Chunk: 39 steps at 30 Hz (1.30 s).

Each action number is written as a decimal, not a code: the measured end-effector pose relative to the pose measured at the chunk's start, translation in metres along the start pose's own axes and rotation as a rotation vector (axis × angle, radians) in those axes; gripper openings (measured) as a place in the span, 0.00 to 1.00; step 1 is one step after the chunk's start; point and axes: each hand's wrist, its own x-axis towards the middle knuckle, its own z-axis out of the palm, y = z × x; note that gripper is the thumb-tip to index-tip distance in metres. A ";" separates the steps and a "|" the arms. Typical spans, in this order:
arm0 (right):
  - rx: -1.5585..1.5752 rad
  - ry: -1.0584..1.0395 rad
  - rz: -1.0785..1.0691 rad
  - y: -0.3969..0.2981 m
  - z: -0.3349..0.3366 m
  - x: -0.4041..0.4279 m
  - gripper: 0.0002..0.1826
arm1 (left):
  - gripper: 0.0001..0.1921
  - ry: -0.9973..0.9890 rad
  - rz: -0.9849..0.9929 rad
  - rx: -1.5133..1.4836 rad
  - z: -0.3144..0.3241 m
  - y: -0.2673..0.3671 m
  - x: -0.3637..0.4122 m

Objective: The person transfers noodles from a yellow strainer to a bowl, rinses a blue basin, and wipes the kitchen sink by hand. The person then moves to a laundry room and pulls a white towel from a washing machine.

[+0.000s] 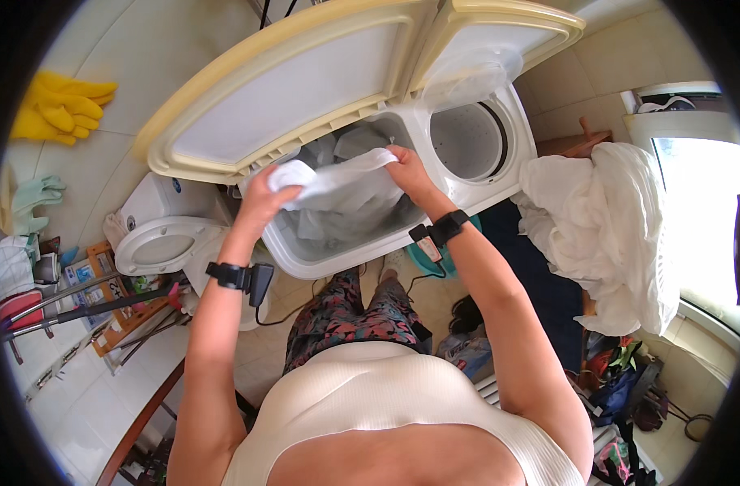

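Observation:
Stretched between my two hands is a white cloth (345,179), above the wash tub (303,258) of a twin-tub washing machine. My left hand (266,194) grips a bunched end of it, and my right hand (406,173) pinches the other end near the tub's right side. The cloth's lower part hangs into the tub, where more pale fabric lies in what looks like water; where one ends and the other begins cannot be told. The machine's large lid (291,91) stands raised behind my hands. To the right, the round spin tub (467,143) is uncovered.
A white toilet (163,246) stands at the left, below yellow rubber gloves (63,109) on the tiled wall. A large heap of white fabric (601,237) lies at the right beside a window. A teal basin (425,261) is on the floor beside the machine.

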 end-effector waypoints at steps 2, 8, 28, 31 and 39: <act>-0.062 0.006 -0.048 -0.025 0.010 -0.012 0.09 | 0.37 -0.140 0.102 0.177 0.021 0.005 0.006; -0.236 -0.008 -0.151 -0.099 0.033 -0.024 0.11 | 0.25 -0.066 0.531 0.326 0.083 0.058 0.010; -0.235 0.133 -0.219 0.068 0.008 0.058 0.13 | 0.19 0.159 0.066 -0.459 0.022 0.035 -0.021; -0.408 0.099 -0.146 0.022 0.022 0.036 0.16 | 0.23 0.160 0.000 -0.271 0.019 0.000 -0.017; -0.422 -0.083 -0.521 -0.038 0.090 -0.039 0.15 | 0.14 -0.047 0.134 0.290 0.054 -0.032 -0.005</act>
